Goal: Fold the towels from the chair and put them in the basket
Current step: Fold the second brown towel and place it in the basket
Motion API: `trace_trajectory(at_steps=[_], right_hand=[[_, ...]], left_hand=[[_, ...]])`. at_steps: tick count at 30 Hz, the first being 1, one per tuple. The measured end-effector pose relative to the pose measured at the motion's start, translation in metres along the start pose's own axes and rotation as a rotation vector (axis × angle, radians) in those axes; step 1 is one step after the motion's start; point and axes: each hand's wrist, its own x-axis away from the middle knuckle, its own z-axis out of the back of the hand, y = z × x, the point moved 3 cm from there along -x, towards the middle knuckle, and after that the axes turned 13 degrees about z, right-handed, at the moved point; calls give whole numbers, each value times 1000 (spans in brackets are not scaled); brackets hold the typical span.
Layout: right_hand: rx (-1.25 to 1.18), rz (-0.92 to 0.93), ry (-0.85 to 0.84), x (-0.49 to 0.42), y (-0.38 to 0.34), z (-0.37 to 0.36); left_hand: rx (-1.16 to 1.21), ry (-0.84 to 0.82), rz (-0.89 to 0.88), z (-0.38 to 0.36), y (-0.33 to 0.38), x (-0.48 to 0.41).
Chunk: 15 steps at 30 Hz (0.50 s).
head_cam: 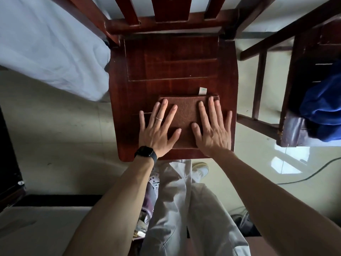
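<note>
A brown towel [186, 115] lies folded into a small rectangle on the front half of the dark red wooden chair seat [171, 67]. A white label sticks out at its far edge. My left hand [158, 128] rests flat on the towel's left part, fingers spread, with a ring and a black watch on the wrist. Flat on the towel's right part lies my right hand [212, 126], fingers apart. Neither hand grips anything. No basket is in view.
A bed with white sheets [46, 47] borders the chair on the left. A second wooden chair [304, 74] on the right holds blue fabric [324, 111]. A cable [302, 178] runs over the pale tiled floor. My legs and one shoe are below the seat.
</note>
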Motion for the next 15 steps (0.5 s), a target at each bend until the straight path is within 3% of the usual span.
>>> trace_trajectory(at_steps=[5,8,12,15], right_hand=[[-3,-30,44,1,-5,6],[-60,-230,79,8,-8,17],[-307,-434,219,20,-5,40],[-684,-595,248,19,4,49]], left_hand=[[-19,-19,33,2,2,-1],[44,-6,192,13,6,4],[386,83,286,37,14,15],[759,12,559,47,10,11]])
